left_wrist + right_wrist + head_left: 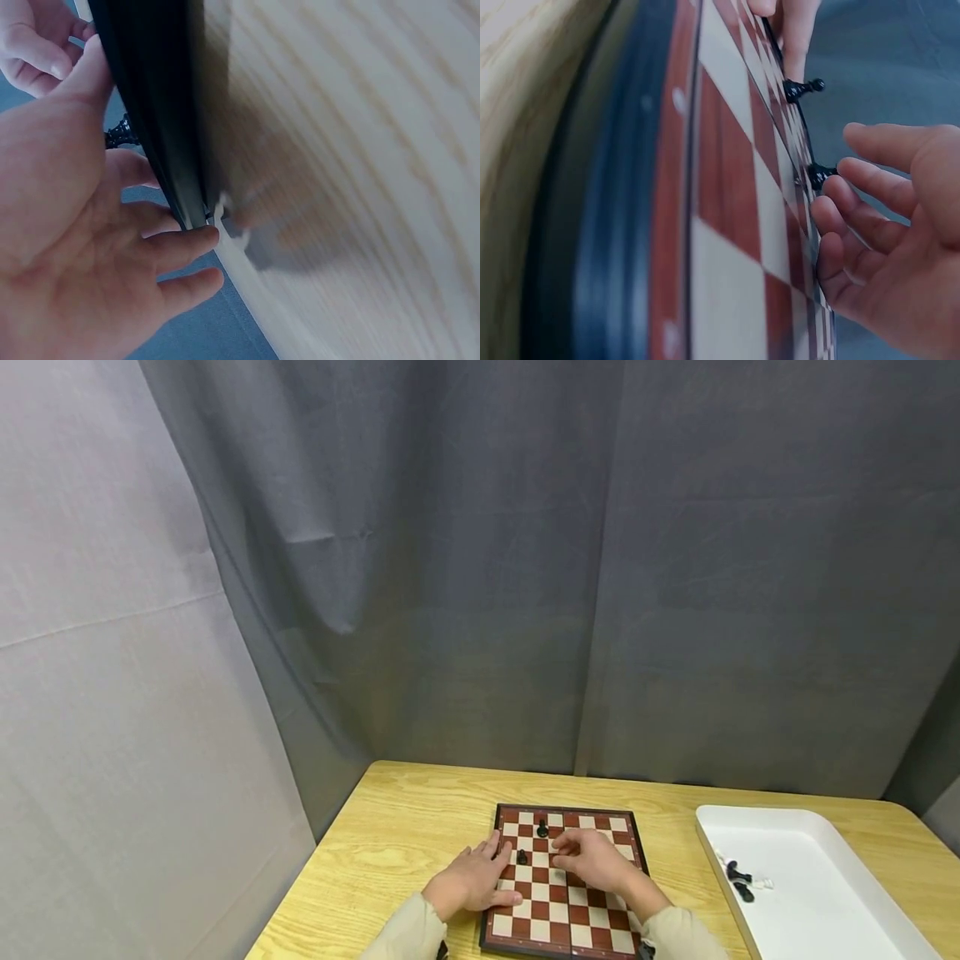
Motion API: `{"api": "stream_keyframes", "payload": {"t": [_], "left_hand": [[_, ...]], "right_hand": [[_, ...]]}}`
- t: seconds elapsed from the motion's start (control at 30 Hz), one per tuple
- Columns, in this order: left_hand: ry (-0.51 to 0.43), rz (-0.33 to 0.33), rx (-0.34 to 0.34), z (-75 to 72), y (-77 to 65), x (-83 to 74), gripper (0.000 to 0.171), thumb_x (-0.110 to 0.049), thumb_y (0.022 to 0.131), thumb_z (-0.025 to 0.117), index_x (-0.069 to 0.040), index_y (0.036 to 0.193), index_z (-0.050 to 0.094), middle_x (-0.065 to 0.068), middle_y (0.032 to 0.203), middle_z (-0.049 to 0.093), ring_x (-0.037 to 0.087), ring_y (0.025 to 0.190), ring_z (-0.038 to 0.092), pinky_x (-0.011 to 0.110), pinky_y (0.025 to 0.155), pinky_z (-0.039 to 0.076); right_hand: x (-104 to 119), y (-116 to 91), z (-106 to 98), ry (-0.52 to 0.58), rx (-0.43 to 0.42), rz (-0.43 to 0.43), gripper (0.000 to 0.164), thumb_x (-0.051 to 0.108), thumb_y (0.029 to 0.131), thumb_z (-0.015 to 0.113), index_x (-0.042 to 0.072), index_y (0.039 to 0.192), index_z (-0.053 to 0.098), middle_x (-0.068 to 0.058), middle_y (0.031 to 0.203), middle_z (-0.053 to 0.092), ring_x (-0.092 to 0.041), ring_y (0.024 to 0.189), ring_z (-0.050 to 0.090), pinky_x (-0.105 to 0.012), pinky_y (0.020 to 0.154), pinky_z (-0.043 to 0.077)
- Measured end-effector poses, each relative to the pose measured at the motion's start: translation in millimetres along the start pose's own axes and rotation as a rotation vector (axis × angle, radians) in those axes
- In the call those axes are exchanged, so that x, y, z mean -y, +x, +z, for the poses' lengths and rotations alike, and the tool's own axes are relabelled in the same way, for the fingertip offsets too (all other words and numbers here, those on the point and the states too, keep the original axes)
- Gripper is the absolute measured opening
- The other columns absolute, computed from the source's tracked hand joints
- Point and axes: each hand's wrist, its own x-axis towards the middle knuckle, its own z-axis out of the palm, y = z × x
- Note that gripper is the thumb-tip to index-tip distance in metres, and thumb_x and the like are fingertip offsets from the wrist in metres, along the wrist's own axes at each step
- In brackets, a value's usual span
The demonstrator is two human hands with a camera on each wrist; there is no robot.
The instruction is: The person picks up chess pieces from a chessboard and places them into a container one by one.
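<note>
A checkered chessboard (pixel 540 890), red-brown and cream with a dark frame, lies on the wooden table. Two black chess pieces stand on it: a pawn (pixel 522 857) nearer the left hand and another black piece (pixel 542 829) farther back. My left hand (pixel 474 875) rests at the board's left edge, fingers spread; in the left wrist view some fingertips reach past the dark frame (pixel 161 112). Over the board, my right hand (pixel 592 860) has loosely bent fingers and nothing between thumb and forefinger. In the right wrist view its fingertips (pixel 845 166) overlap the base of a black piece (pixel 821 177).
To the right stands a white tray (pixel 825 885) with raised walls. Several black and white chess pieces (pixel 738 872) lie near its left wall. The wooden table (pixel 420 810) extends around the board, and a grey curtain (pixel 480 610) hangs behind it.
</note>
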Motion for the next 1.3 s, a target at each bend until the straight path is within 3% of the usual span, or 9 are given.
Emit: {"api": "stream_keyframes", "payload": {"t": [0.3, 0.6, 0.8, 1.03, 1.3], "left_hand": [[0.017, -0.002, -0.002, -3.6, -2.1, -2.4, 0.086, -0.070, 0.084, 0.042, -0.018, 0.151, 0.028, 0.010, 0.156, 0.017, 0.023, 0.137, 0.030, 0.044, 0.108, 0.030], [0.011, 0.006, -0.007, -3.7, -2.1, -2.3, 0.085, -0.069, 0.085, 0.042, -0.018, 0.151, 0.029, 0.010, 0.156, 0.018, 0.024, 0.137, 0.031, 0.044, 0.108, 0.030], [0.019, 0.007, -0.003, -2.7, -1.8, -1.6, 0.085, -0.070, 0.085, 0.042, -0.018, 0.151, 0.028, 0.010, 0.156, 0.018, 0.024, 0.136, 0.032, 0.044, 0.108, 0.030], [0.013, 0.007, -0.001, -2.5, -1.8, -1.2, 0.085, -0.069, 0.085, 0.042, -0.018, 0.151, 0.028, 0.010, 0.156, 0.017, 0.024, 0.137, 0.031, 0.044, 0.108, 0.030], [0.016, 0.009, -0.001, -3.8, -2.6, -2.1, 0.084, -0.069, 0.085, 0.042, -0.017, 0.151, 0.028, 0.010, 0.156, 0.018, 0.024, 0.137, 0.031, 0.044, 0.107, 0.030]], "right_hand": [[6.8, 9.7, 13.1, -0.009, -0.016, -0.016, 0.023, 0.012, 0.087, 0.068, 0.001, 0.107, 0.067, -0.004, 0.093, 0.064, -0.016, 0.082, 0.059, -0.035, 0.068, 0.050], [11.6, 16.2, 27.9, -0.068, -0.061, -0.048, 0.021, 0.012, 0.086, 0.069, 0.001, 0.104, 0.068, -0.001, 0.087, 0.063, -0.015, 0.077, 0.058, -0.034, 0.066, 0.049], [13.1, 19.8, 37.6, -0.074, -0.077, -0.023, 0.023, 0.012, 0.084, 0.071, 0.001, 0.103, 0.068, 0.000, 0.085, 0.062, -0.013, 0.076, 0.056, -0.034, 0.065, 0.049], [15.3, 21.5, 43.2, -0.143, -0.114, 0.005, 0.023, 0.018, 0.082, 0.073, 0.007, 0.102, 0.071, 0.002, 0.084, 0.059, -0.015, 0.075, 0.054, -0.039, 0.068, 0.044], [14.6, 20.0, 46.6, -0.210, -0.139, -0.023, 0.020, 0.019, 0.081, 0.074, 0.013, 0.100, 0.072, 0.003, 0.084, 0.057, -0.015, 0.075, 0.053, -0.042, 0.067, 0.042]]}}
